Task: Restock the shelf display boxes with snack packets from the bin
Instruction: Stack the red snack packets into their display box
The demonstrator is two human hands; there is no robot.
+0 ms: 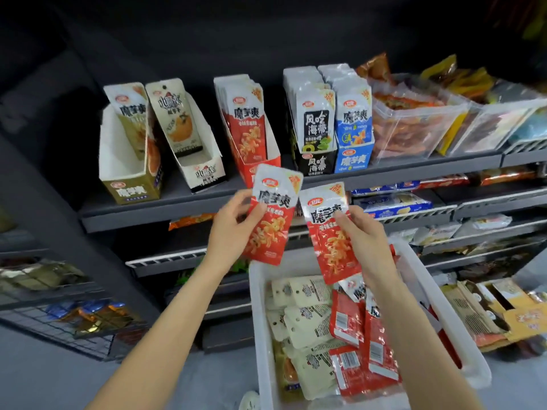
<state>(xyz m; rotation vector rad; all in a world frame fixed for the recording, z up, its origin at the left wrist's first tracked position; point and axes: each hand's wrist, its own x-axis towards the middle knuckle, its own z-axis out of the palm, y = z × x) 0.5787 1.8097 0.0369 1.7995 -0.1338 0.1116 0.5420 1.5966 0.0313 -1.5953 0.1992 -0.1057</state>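
**Two red snack packets held up in front of a shop shelf**

Seen from the person's own head, looking forward and down. The left hand pinches a red-and-white snack packet by its left edge, thumb on the front. The packet stands nearly upright, long axis vertical and leaning a little to the right, white header on top, printed face toward the camera. The right hand grips a second red packet from its right side, thumb across the front; it is also upright, top tilted slightly left. The two packets sit side by side and almost touch near the top.

Both show large black Chinese characters reading 魔芋爽 under a small red oval logo too blurred to read, with a gold corner flash.

Below the hands, a white plastic bin holds loose red packets lying back side up, barcodes showing, and cream packets with punched hang holes. The right forearm hides part of the contents, and the bin's near end is cut off by the frame.

On the grey shelf behind stand open display boxes: an olive box labelled 魔芋爽, a white box, a red box of matching red packets, a black box marked 风吃海带, and a blue box. Lower shelves and goods at right are blurred.
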